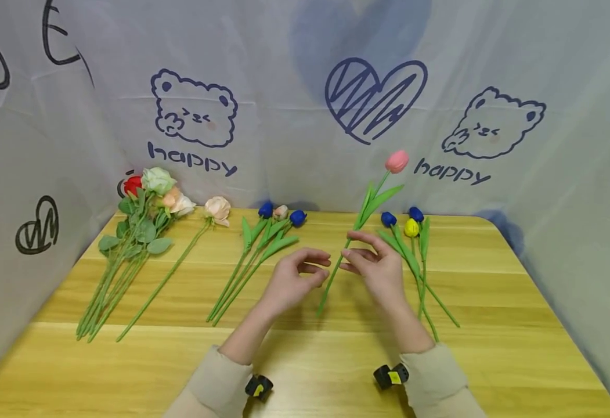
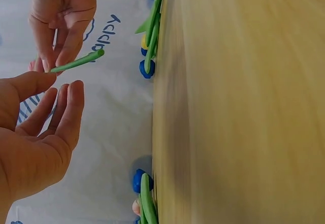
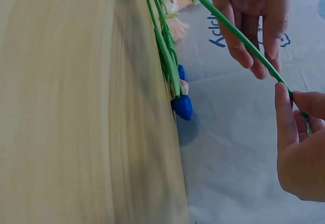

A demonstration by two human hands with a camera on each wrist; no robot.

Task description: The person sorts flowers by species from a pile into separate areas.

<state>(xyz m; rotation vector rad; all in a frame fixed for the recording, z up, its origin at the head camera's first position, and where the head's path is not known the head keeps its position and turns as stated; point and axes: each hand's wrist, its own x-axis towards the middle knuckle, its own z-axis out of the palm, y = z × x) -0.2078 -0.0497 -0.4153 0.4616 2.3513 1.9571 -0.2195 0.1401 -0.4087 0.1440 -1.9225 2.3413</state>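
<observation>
Above the table, my right hand (image 1: 378, 270) pinches the green stem of a pink tulip (image 1: 396, 161) between thumb and fingers. The flower leans up to the right and its stem end points down toward me. My left hand (image 1: 296, 280) is just left of the stem, fingers loosely bent with a gap to the thumb, holding nothing. In the right wrist view the bare stem (image 3: 238, 33) passes in front of the left hand's fingers. The left wrist view shows the stem end (image 2: 86, 60) near the left thumb; contact there is hard to tell.
Right of my hands lie blue tulips (image 1: 389, 219) and a yellow tulip (image 1: 411, 227) with crossed stems. Blue tulips (image 1: 298, 218) and a pale one (image 1: 281, 212) lie to the left. Farther left are a single peach rose (image 1: 217, 209) and a rose bunch (image 1: 145, 229). A printed cloth (image 1: 284, 116) hangs behind.
</observation>
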